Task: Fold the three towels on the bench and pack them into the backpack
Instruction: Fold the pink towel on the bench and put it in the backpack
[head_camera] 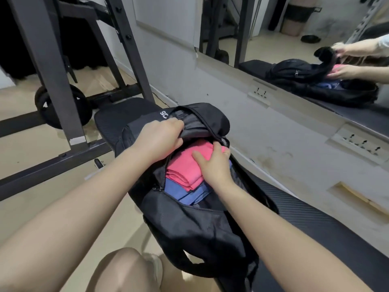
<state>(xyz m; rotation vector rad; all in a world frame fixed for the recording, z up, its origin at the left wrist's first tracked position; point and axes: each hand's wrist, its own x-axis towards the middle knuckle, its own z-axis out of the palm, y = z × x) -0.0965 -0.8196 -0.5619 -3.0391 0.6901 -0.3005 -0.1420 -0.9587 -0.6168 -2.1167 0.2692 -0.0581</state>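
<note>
A black backpack (195,226) of smooth woven fabric lies unzipped on the counter (311,224), its main compartment gaping upward. Inside sits a pink towel (185,167), soft and folded into a thick rectangle with layered edges showing at its near side. Under it lies a blue towel (189,194), also folded, its stacked edges jutting out towards the zip. A third towel cannot be made out.

The left hand (160,140) has its grip closed on the backpack's upper flap (197,125), fingers curled round the dark lining and holding the opening apart. The right hand (212,163) rests on the pink towel, thumb laid flat across the top and fingers curled over the far edge, its grip closed on the cloth. A thin ring shows on one finger.

The counter is a padded black bench with a ribbed, carbon-like texture, running diagonally beside a pale, scuffed wall (263,131). Socket plates (357,142) are set into the wall. Above them a mirror (294,34) reflects the backpack and both hands. To the left stands a dark steel rack (48,66) with a round weight plate (61,106) at its foot, on a light tan floor (25,207).
</note>
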